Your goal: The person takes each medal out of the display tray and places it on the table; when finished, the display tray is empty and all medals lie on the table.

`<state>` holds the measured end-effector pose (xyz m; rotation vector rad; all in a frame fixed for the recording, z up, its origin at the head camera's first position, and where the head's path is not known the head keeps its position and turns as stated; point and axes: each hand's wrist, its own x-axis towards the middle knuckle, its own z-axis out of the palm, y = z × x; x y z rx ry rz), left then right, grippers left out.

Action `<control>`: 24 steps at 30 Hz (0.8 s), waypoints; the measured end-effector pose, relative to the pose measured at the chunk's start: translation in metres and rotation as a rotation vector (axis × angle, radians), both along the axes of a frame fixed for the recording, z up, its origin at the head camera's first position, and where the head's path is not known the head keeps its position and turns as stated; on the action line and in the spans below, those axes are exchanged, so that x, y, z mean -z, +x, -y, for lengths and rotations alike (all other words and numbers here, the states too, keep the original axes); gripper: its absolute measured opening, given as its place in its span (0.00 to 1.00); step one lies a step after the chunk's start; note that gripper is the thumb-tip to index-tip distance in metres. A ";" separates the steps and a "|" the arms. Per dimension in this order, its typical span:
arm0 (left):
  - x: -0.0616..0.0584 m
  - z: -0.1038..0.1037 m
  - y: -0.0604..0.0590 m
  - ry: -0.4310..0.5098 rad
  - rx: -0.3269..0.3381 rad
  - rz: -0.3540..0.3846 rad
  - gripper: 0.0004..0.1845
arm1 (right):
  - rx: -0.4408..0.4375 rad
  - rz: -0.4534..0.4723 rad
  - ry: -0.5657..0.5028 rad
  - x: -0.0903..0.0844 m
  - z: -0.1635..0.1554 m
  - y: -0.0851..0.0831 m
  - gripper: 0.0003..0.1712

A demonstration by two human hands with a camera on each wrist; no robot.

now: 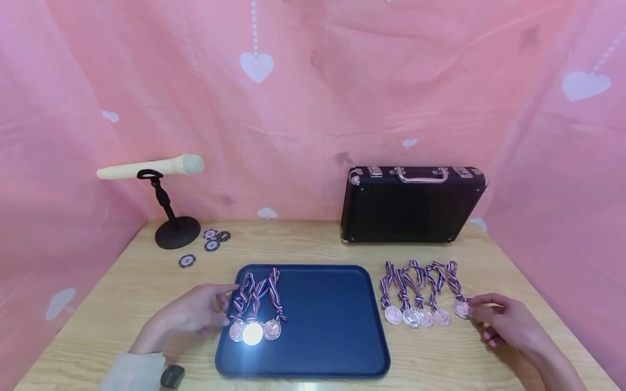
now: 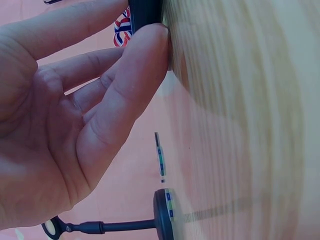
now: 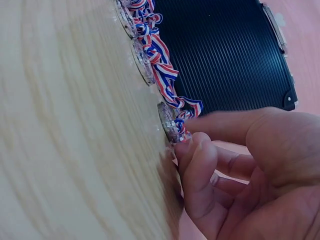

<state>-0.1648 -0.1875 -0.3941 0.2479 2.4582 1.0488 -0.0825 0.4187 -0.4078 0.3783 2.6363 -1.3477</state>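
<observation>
Pale wood counter [image 1: 146, 282], pink drape behind. Right hand [image 1: 508, 323], fingers curled, touched the outermost medal [image 1: 461, 309] of five lying right of the blue tray [image 1: 332, 326]. Small rigid disc, probably light; limp ribbon likely easiest hold. Left hand [image 1: 195, 312] lay relaxed by the tray.

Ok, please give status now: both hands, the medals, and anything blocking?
Left hand open, resting by the tray edge. Right hand fingertips touch the rightmost medal, grip not closed. Three medals on tray. Nothing blocking.
</observation>
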 end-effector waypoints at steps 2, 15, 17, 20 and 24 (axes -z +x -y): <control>-0.001 0.000 0.000 0.000 0.011 -0.007 0.41 | 0.005 -0.013 0.027 0.000 0.002 0.000 0.28; -0.002 0.000 0.000 0.002 0.016 -0.003 0.40 | -0.023 -0.029 0.152 -0.003 0.006 0.003 0.20; -0.002 -0.001 0.000 -0.002 0.015 -0.002 0.40 | -0.030 -0.029 0.151 -0.003 0.006 0.004 0.19; -0.002 -0.001 0.000 -0.001 0.014 -0.005 0.40 | -0.049 -0.040 0.144 -0.004 0.007 0.005 0.17; -0.002 0.000 0.000 0.002 0.010 0.000 0.41 | -0.079 -0.055 0.154 -0.005 0.010 0.006 0.15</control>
